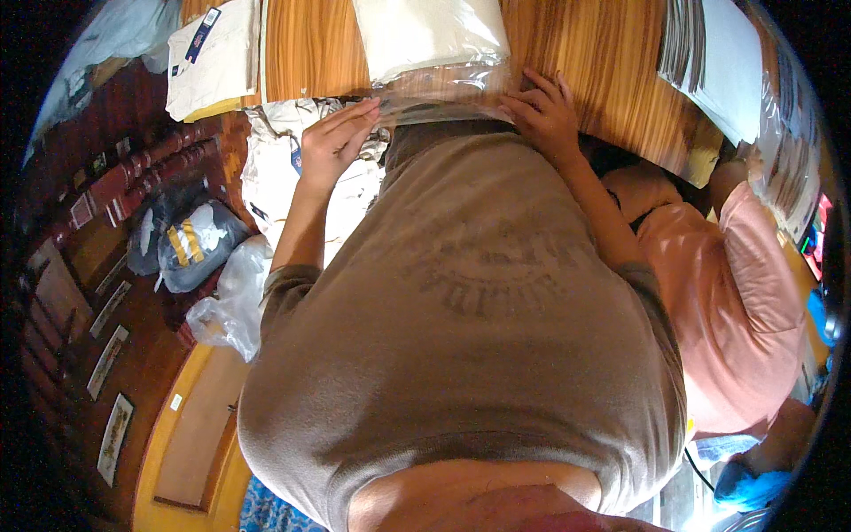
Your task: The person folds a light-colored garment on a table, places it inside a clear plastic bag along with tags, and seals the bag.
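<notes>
A clear plastic bag (443, 89) holding a folded white garment (425, 31) lies on the wooden table (585, 62) in front of me. My left hand (335, 137) rests fingers-together on the bag's near left corner, above a pile of white clothes (275, 168). My right hand (548, 111) presses flat on the bag's near right corner, fingers spread. Neither hand grips anything. My grey-brown shirt (470, 301) fills the middle of the view.
Another folded white garment with a blue tag (213, 53) lies at the table's left end. A stack of bagged items (718, 53) sits at the right. A person in a pink shirt (736, 301) is close on my right. Plastic bags (191, 244) sit on the floor at left.
</notes>
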The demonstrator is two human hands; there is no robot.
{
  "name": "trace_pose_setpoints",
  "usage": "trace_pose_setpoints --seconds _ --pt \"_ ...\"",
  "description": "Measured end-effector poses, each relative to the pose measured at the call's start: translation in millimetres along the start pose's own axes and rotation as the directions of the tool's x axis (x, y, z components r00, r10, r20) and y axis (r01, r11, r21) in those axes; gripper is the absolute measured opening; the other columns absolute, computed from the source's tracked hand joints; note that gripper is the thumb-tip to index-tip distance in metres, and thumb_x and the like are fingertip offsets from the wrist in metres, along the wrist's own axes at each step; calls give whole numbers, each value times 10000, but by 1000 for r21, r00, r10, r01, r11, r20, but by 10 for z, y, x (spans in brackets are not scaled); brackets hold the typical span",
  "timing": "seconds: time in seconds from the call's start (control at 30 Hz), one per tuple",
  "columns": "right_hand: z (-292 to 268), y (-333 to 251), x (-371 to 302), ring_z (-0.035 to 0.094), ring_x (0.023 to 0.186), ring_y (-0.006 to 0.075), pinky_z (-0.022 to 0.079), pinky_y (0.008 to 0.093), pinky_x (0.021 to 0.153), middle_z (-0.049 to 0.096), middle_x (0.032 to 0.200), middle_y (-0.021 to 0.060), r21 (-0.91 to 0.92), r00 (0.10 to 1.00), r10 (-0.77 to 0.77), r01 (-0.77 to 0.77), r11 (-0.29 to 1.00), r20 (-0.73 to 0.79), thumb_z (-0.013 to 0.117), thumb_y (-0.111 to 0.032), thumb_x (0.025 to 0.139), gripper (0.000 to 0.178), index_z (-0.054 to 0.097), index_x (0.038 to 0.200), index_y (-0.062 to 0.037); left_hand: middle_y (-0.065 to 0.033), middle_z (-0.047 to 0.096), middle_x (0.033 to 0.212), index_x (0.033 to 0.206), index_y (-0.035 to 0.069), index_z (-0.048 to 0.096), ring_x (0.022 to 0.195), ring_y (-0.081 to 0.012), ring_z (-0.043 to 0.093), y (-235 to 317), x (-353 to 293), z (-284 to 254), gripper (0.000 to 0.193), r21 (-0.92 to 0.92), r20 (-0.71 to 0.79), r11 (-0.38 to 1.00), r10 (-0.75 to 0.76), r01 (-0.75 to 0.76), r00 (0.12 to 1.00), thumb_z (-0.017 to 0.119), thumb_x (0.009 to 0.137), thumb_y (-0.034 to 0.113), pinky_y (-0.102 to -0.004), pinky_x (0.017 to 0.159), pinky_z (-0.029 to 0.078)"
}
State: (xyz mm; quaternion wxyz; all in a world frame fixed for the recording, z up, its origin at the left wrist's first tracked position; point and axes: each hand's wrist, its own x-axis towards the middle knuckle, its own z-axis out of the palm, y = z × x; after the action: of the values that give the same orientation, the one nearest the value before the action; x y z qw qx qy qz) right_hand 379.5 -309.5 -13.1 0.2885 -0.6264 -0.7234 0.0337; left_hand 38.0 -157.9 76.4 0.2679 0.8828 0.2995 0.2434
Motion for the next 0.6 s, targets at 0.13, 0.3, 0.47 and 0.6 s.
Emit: trace_pose_setpoints --seconds 0.13,0.3,0.47,0.6 --pt "-137 -21 184 650 1214 294 435 509 1113 755 1008 34 200 983 143 -118 973 -116 819 -123 847 167 795 1012 -141 -136 790 1063 1025 31 806 975 -202 764 20 101 7 147 -361 -42 919 -184 157 982 796 879 10 -319 871 608" --pt "-294 9 734 696 1060 264 516 370 982 747 968 99 564 864 440 -242 789 -244 741 -121 947 128 748 1046 -39 -135 786 1043 1051 -44 755 955 -169 745 122 596 -137 148 -484 -22 794 -432 369 901 710 982 79 -308 866 593" --pt "375 374 1539 707 829 180 571 324 767 736 966 112 870 741 671 -346 351 25 597 -191 1066 213 643 1113 12 -171 773 981 1123 -57 653 789 -197 738 -418 1064 496 200 -755 -30 441 -762 485 647 619 1038 122 -290 681 597" --pt "532 449 1773 699 669 173 564 325 632 729 825 96 646 752 659 -512 566 20 577 -240 1070 251 623 1067 7 -145 784 992 1077 -45 647 661 -132 694 -574 1232 822 216 -824 -180 434 -810 364 558 611 1050 167 -246 532 516"
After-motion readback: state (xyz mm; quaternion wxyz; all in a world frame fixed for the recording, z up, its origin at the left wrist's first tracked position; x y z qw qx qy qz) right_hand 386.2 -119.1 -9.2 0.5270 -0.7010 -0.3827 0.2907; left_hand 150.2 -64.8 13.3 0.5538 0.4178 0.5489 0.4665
